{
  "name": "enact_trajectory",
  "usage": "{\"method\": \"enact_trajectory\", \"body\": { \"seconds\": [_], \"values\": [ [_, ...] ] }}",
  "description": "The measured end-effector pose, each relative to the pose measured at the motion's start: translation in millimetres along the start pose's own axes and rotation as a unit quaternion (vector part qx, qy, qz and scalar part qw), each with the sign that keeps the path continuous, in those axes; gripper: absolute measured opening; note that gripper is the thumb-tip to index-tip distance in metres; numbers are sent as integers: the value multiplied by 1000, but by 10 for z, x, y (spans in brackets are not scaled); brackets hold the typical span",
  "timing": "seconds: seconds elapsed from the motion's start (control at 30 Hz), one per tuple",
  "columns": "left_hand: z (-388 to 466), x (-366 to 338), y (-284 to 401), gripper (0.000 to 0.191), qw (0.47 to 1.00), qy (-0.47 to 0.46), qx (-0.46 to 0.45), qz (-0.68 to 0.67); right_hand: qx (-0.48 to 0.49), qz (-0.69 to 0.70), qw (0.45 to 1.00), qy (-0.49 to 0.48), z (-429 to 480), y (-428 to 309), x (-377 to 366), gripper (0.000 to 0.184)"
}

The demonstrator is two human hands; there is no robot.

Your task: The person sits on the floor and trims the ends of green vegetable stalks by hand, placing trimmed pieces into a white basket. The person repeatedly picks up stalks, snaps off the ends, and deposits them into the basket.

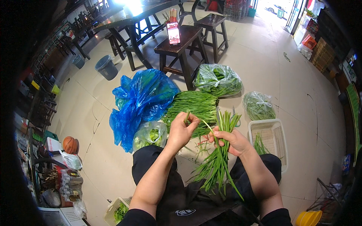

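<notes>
My right hand (233, 139) grips a bunch of long green garlic chives (216, 169), cut ends up and leaf tips hanging between my knees. One pale stalk sticks out of the bunch towards my left hand (183, 127). Between the left thumb and fingers a short green piece of stalk (187, 116) is pinched. Beyond both hands lies a large pile of chives (195, 104) on the floor, its near part hidden by my left hand. Scissors (237, 120) lie behind the bunch, partly covered. Loose trimmings (202, 148) are scattered below the hands.
A white plastic basket (278, 141) with a few chives stands right. Around the pile are a blue plastic bag (141, 93), bagged green vegetables (219, 80), another tied bag (258, 106) and bagged lettuce (152, 135). A wooden stool (183, 36) holds a phone (173, 33).
</notes>
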State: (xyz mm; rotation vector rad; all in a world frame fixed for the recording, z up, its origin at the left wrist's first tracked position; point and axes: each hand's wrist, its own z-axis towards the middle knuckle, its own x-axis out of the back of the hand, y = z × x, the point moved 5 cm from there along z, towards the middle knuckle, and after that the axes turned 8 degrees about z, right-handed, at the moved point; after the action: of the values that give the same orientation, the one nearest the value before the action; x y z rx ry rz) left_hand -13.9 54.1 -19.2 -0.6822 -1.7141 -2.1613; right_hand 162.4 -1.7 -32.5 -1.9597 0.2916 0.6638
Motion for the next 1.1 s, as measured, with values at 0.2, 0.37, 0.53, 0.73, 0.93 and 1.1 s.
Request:
{"method": "enact_trajectory", "body": {
  "seconds": [0.2, 0.37, 0.53, 0.73, 0.93, 1.1],
  "values": [
    [2, -54, -162, 23, 995, -59, 84, 0, 1, -23, 1000, -10, 18, 5, 29, 15],
    [-111, -246, -178, 26, 967, -180, 109, -146, 9, -46, 999, 11, 54, 30, 39, 16],
    [-165, -261, 88, 21, 922, -236, 184, -247, 26, -101, 994, 8, 87, 87, 42, 17],
    [-107, -239, -107, 18, 931, -163, 241, -221, 25, -146, 988, 50, 115, 107, 62, 13],
    [12, -65, -213, 38, 885, -97, 282, -358, 20, -150, 989, 7, 83, 112, 69, 20],
    [-133, -306, 9, 69, 796, -234, 292, -475, 68, -44, 996, 25, 72, 89, 39, 21]
  ]
}}
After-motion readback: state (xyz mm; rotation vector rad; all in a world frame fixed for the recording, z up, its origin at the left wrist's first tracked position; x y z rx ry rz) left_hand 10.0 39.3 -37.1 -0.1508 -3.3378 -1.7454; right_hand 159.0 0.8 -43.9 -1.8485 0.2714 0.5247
